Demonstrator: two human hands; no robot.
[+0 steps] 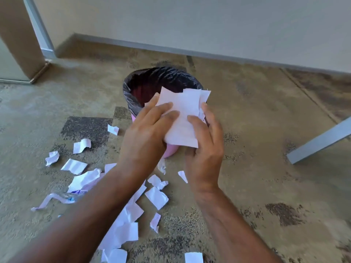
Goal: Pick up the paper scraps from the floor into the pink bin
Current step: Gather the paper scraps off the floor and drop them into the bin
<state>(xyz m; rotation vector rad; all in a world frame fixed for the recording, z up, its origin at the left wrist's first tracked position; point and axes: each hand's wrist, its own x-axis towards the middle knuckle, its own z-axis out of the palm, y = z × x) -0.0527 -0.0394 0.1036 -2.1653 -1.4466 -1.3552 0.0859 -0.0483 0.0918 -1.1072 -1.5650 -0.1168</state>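
Observation:
The pink bin (171, 151), lined with a black bag (163, 76), stands on the carpet just beyond my hands. Both hands hold a stack of white paper scraps (182, 114) over the bin's near rim. My left hand (146, 131) grips the stack's left side with fingers on top. On the right side, my right hand (205, 147) pinches it with thumb and fingers. Several more scraps (156, 197) lie on the floor to the near left of the bin, partly hidden under my left forearm.
A grey metal table leg (321, 141) slants across the floor at the right. A wall with a grey baseboard (190, 51) runs behind the bin. A brown cabinet or door corner (24, 54) stands at the far left. Patterned carpet (266, 168) covers the floor.

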